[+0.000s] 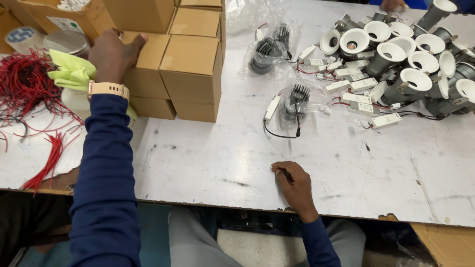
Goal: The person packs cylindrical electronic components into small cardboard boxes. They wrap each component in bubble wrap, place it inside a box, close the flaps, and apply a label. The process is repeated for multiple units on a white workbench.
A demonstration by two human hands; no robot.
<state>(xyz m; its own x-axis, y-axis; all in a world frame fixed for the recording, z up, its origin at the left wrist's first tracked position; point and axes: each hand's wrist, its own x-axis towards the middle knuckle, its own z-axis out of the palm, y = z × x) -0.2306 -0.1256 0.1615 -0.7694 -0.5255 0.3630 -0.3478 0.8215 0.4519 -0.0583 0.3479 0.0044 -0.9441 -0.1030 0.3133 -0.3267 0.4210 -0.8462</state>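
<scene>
1. The left hand (113,52) is laid palm-down, fingers spread, on the top of a small brown carton (146,62) at the near edge of a carton stack (190,59). Nothing is clasped; the hand rests flat on the carton top, the thumb at its upper edge, as if to steady or shift it. A pale wristband (109,89) is worn over a dark blue sleeve.

2. The right hand (293,182) rests on the white counter (208,163) near its front edge, fingers curled loosely inward. Whether something small is held under the fingers cannot be told; a dark sliver shows at the fingertips.

3. Just beyond the right hand lies a bagged dark heat-sink unit (296,101) with a white driver and a black lead trailing toward the hand, judged set within easy reach. Two more bagged units (269,49) lie farther back.

4. To the far right a heap of white-rimmed grey downlight housings (413,54) with small white driver boxes (363,96) is piled together, well apart from both hands.

5. Left of the cartons, a yellow-green cloth (74,71) lies beside the left wrist; red wire bundles (27,86) spread across the counter's left end, with a tape roll (21,38) behind.

6. Another person's hand (394,5) shows at the far edge.
</scene>
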